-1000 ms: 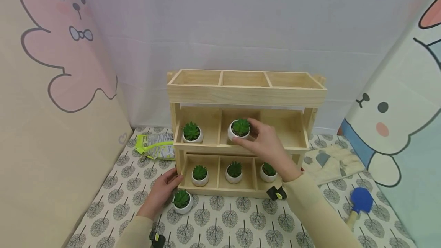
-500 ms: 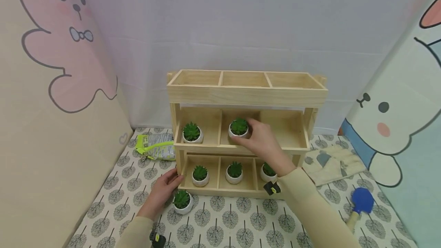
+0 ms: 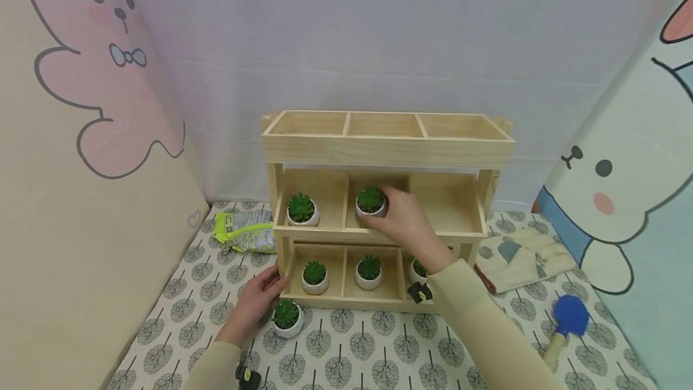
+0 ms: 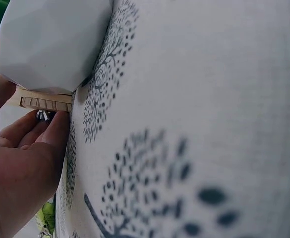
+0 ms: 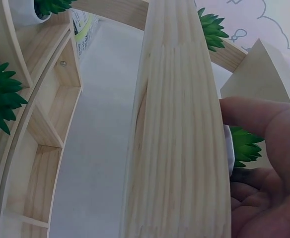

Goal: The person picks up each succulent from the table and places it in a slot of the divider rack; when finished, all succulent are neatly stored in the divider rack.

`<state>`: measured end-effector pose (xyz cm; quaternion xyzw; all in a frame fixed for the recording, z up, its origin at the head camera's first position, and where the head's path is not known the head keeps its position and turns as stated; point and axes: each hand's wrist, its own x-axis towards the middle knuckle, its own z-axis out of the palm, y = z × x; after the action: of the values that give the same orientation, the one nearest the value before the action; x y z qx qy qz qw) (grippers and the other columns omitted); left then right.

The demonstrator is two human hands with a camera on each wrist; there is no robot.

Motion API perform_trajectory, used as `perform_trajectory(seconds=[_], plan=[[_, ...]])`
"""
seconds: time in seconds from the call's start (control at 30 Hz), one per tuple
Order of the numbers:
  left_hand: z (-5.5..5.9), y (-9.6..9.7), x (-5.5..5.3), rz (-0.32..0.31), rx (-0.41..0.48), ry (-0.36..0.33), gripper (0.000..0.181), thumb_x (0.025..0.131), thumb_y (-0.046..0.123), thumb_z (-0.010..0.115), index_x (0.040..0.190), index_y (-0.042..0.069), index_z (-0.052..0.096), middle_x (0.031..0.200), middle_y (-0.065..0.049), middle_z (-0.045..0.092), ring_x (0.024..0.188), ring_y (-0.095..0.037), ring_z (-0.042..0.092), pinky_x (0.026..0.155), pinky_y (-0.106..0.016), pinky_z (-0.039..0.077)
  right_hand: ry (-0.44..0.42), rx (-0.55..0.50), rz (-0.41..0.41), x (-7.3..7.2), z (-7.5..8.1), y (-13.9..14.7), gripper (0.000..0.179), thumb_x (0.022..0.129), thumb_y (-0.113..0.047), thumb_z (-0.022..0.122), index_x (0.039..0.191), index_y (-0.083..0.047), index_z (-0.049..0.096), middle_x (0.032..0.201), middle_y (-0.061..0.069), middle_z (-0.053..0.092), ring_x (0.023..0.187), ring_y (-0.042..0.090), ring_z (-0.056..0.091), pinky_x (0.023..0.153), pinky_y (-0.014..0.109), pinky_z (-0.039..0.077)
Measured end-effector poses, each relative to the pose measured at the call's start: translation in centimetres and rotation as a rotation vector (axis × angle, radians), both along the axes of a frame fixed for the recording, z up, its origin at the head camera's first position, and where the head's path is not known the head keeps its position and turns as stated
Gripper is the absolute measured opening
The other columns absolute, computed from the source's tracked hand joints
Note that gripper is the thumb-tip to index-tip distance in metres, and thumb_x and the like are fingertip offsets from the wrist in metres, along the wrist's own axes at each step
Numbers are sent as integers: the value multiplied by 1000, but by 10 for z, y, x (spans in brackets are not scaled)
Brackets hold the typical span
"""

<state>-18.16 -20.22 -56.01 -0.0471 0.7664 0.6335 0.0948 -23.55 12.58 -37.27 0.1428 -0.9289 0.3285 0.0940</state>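
My right hand (image 3: 403, 218) holds a small potted succulent (image 3: 370, 200), green in a white pot, in the middle compartment of the middle tier of a wooden shelf (image 3: 387, 152). In the right wrist view, the tier's front board hides most of that pot; thumb and fingers (image 5: 256, 116) reach behind the board. At the shelf's lower left corner, my left hand (image 3: 254, 300) grips the wooden end, thumb on one side and fingers on the other in the left wrist view. Close beside that hand, another potted succulent (image 3: 287, 318) stands on the patterned cloth.
One succulent (image 3: 302, 208) sits in the middle tier's left compartment. The bottom tier (image 3: 352, 303) holds one in each compartment. A green-and-grey bag (image 3: 246, 230) lies left of the shelf; gloves (image 3: 522, 260) and a blue toy shovel (image 3: 569, 316) lie to the right.
My right hand has shifted slightly left with the potted succulent, inside the middle compartment. The left hand has stayed at the shelf's corner.
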Motion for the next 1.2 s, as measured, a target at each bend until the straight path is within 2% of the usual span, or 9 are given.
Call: perform_trajectory(seconds=[0.2,0.6,0.9,1.2], plan=[[-2,0,0,2,10,3,64,105,27,67,158,1,42,157,-26,45,141,-42,47,112,-51,46,8,14,12,-1,1,0,54,86,-29,86,126,1,66,112,16,73,101,32,69,90,49,60],[-1,-1,-1,-7,1,-1,63,106,29,66,158,3,42,159,-24,43,144,-40,45,114,-50,44,-42,34,4,1,7,0,55,85,-29,86,126,2,64,112,17,72,103,33,69,91,50,60],[-2,-2,-2,-6,26,-16,65,106,31,66,159,4,41,160,-24,42,145,-39,43,114,-49,44,-59,54,-18,4,9,0,61,85,-28,87,130,4,63,116,19,72,107,35,68,94,50,59],[-4,-2,-2,-7,22,-6,68,104,35,68,159,4,42,160,-23,41,146,-39,42,114,-50,44,-69,25,-20,10,14,6,69,86,-30,88,139,3,60,126,21,69,115,37,66,101,51,56]])
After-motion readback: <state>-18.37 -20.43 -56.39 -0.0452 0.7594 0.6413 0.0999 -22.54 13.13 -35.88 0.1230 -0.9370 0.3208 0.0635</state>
